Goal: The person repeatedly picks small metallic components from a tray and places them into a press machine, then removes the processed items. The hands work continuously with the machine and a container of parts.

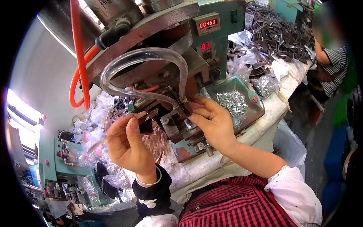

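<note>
My left hand is raised left of the press's die block, its thumb and fingers pinched on a thin flat strip. The strip's brownish end points toward the die, and a pale blurred length trails behind the hand. A dark piece shows just under the fingertips. My right hand is closed at the die block of the green press. Its thumb and forefinger meet beside a dark upright part, and what they grip there is hidden. A clear looped tube runs down to the die.
Small shiny metal pieces fill part of a green tray on the right. Copper-coloured strips and plastic bags lie left. Dark curved pieces are heaped behind. An orange hose hangs at upper left. Another person is far right.
</note>
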`<state>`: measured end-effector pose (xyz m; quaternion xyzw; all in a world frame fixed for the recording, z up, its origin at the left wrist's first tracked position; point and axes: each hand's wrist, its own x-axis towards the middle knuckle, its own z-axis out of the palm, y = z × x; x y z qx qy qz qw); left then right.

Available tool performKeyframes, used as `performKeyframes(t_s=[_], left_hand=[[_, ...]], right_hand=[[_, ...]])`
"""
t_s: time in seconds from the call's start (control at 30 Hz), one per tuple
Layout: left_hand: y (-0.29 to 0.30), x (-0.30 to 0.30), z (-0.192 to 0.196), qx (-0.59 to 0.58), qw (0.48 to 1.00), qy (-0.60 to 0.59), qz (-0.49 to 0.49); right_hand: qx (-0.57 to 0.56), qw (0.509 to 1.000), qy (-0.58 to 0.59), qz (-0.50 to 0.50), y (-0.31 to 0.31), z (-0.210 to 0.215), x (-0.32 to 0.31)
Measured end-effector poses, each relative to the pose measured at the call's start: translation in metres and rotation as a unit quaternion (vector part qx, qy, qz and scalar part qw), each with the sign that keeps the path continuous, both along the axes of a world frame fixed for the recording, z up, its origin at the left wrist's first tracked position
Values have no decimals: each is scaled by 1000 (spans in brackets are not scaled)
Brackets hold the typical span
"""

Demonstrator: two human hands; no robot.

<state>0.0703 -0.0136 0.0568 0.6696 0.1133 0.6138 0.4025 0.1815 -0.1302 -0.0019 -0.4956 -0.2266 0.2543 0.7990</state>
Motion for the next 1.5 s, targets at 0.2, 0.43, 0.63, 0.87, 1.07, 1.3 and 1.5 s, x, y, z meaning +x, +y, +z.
performKeyframes(t_s=[0.2,0.43,0.63,0.87,1.07,1.3,1.5], left_hand=[[-17,-18,-27,308,940,145,-15],[-25,13,-69,473,868,149,14],[-26,16,-72,472,868,152,11],[-32,0,-52,355,907,224,-43],[29,-88,-86,-131,875,466,-25],[-29,-113,-134,187,770,601,101],[-8,-108,-84,172,869,465,6]], right_hand=[[-66,980,-187,-29,-25,21,-16],[-180,941,-241,-158,-38,-23,66],[-276,873,-302,-264,-75,-91,102],[-414,683,-581,-153,-24,-82,75],[-485,591,-630,-139,-15,-97,75],[-319,803,-479,-156,-23,-87,75],[-215,954,-183,-101,-45,-82,101]])
